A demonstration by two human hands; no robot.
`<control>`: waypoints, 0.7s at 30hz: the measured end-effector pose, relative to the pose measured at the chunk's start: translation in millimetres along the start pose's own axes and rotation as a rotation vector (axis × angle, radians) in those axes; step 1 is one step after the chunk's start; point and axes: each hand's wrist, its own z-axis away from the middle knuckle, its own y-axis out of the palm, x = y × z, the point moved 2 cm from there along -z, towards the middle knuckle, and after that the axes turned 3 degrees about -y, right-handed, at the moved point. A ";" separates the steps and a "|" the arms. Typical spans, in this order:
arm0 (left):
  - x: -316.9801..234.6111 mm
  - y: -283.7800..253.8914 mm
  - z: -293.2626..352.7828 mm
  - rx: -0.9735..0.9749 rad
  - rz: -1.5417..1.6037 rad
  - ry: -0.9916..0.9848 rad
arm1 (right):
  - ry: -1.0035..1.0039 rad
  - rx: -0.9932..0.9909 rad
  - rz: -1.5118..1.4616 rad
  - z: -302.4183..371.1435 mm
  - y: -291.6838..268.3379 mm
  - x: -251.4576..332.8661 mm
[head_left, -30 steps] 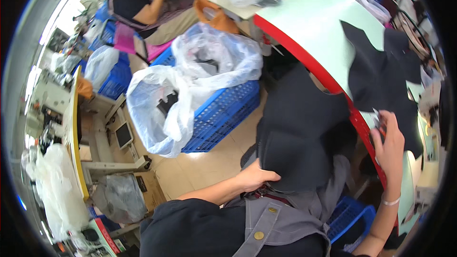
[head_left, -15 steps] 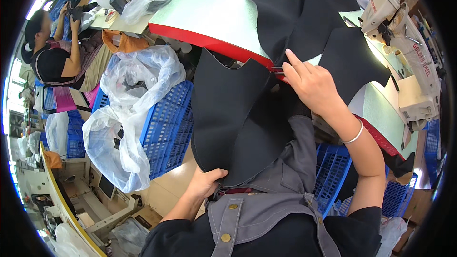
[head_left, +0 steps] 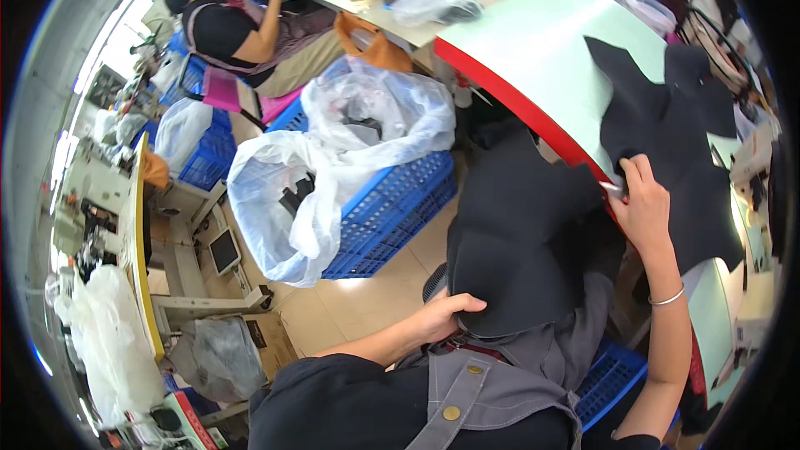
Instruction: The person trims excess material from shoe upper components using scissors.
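Observation:
A black fabric piece [head_left: 517, 242] with curved edges lies over my lap, its upper end near the red table edge. My left hand [head_left: 446, 315] pinches its lower left edge, thumb on top and fingers beneath. At the table edge, my right hand [head_left: 643, 204] is closed around what look like small thread snips [head_left: 613, 190]. Their silver tip points left at the corner of the lap piece, and most of them is hidden in the palm. More black fabric pieces [head_left: 658, 133] lie on the pale green tabletop [head_left: 533, 42] beyond my right hand.
Left of my lap stands a blue plastic crate [head_left: 392, 208] lined with clear plastic bags [head_left: 292, 200]. A person [head_left: 242, 33] sits working at the far left table. Another blue crate [head_left: 612, 383] is beside my right hip. White machine parts [head_left: 754, 275] stand at the right.
My view has swung left, so everything appears shifted right. The lap piece has folded and its upper end has shifted along the table edge. Both hands keep their grips.

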 end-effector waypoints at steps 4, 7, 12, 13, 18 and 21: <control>0.1 -2.4 0.9 0.092 0.190 -0.110 | -0.098 0.067 0.091 -8.4 11.0 -7.9; -6.3 7.0 2.5 0.072 0.097 -0.128 | -0.147 0.005 0.110 -28.0 2.7 -4.3; -10.0 13.8 2.2 0.052 -0.008 -0.049 | -0.292 -0.250 -0.092 -50.6 -35.2 78.8; -8.1 11.8 2.5 0.053 0.043 -0.042 | -0.452 -0.174 -0.171 -40.9 -36.5 103.5; 1.2 -6.9 -5.1 0.228 -0.130 0.052 | -0.760 0.298 -0.289 52.2 -19.7 170.6; 0.4 -2.2 -2.5 0.183 -0.174 0.139 | -0.609 0.330 -0.393 58.0 -15.2 169.9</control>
